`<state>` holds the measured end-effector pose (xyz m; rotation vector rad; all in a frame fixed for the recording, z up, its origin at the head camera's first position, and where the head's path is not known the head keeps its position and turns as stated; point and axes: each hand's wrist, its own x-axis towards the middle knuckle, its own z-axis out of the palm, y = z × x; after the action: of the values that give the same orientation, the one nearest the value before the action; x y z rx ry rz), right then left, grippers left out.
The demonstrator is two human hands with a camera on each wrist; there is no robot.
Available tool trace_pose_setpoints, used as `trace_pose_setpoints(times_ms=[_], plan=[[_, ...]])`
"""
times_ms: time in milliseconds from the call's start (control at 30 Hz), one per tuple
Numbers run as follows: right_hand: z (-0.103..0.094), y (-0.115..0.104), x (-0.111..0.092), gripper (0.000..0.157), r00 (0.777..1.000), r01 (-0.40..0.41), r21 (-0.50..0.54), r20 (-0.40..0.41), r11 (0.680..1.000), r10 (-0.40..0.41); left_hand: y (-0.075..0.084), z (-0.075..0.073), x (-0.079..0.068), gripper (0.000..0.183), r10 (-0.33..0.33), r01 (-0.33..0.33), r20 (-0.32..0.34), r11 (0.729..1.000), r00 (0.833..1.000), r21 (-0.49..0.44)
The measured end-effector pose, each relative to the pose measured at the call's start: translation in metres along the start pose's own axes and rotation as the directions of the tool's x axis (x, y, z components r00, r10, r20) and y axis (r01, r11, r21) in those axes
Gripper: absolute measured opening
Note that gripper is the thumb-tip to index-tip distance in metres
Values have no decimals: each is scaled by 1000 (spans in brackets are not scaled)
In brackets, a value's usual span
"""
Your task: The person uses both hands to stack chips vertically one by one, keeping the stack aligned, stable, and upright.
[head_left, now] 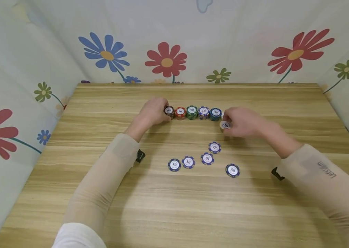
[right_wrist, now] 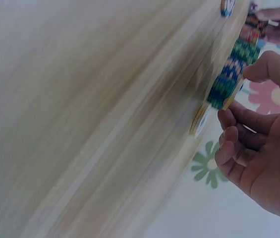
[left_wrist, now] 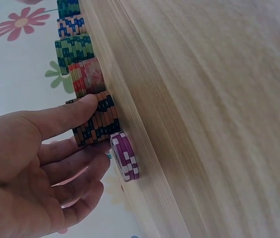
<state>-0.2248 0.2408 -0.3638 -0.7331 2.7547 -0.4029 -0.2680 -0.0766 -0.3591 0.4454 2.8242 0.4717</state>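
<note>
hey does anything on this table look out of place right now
Yes: five loose chips lie scattered flat on the table, nearer the person than the neat row of stacks. Their uneven spacing looks stray against that line.

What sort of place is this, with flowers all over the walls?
Probably a makeshift indoor recording corner, though I can't be sure. Creased, flower-printed sheeting surrounds a plain wooden table, and the poker chips on it suggest a tabletop activity.
</note>
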Motion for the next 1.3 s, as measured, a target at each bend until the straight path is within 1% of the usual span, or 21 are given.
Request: trace_pose_setpoints(times_ms=[167,333,733,933,1300], plan=[[-5,11,0,37,997,-68,-33,-51,997,66,1,0,0,36,-3,3,5,1000,1000,-2],[-6,17,5,38,993,-95,-84,-79,992,89,1,0,0,37,-2,2,6,1000,1000,3],[-2,22,23,41,993,-86,-113,-91,990,76,1,-1,0,39,-13,13,20,1000,1000,13],[-2,22,26,43,995,-85,-128,-70,988,76,1,-1,0,39,-13,13,22,1000,1000,10],[2,23,28,43,995,-72,-147,-75,987,61,1,-1,0,39,-15,15,21,1000,1000,8]])
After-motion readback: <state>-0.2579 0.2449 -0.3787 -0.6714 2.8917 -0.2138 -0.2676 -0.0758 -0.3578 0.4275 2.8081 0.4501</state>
